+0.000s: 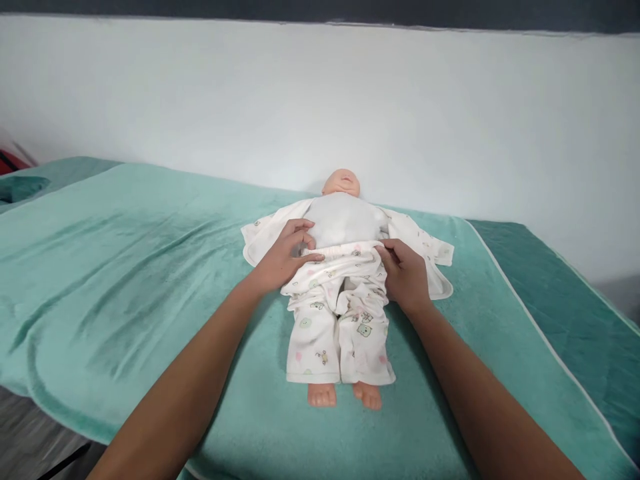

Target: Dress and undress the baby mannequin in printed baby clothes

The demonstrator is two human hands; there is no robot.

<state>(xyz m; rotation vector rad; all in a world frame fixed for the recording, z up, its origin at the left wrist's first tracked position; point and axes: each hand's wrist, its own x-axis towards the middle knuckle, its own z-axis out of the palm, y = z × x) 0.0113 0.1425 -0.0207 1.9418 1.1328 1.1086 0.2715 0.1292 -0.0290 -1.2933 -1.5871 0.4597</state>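
Observation:
A baby doll lies on its back, its grey-white cloth torso bare at the front. White printed baby pants cover its legs, with both feet showing below the cuffs. My left hand is curled at the left end of the waistband, thumb over the fabric and fingers against the doll's side. At the right end, my right hand pinches the waistband between thumb and fingers. A white printed baby shirt is spread open under the torso, sleeves out to both sides.
A light green blanket covers the surface, with folds on the left. Darker green cloth lies along the right side. Behind the doll's head stands a white wall. Grey floor shows at the lower left.

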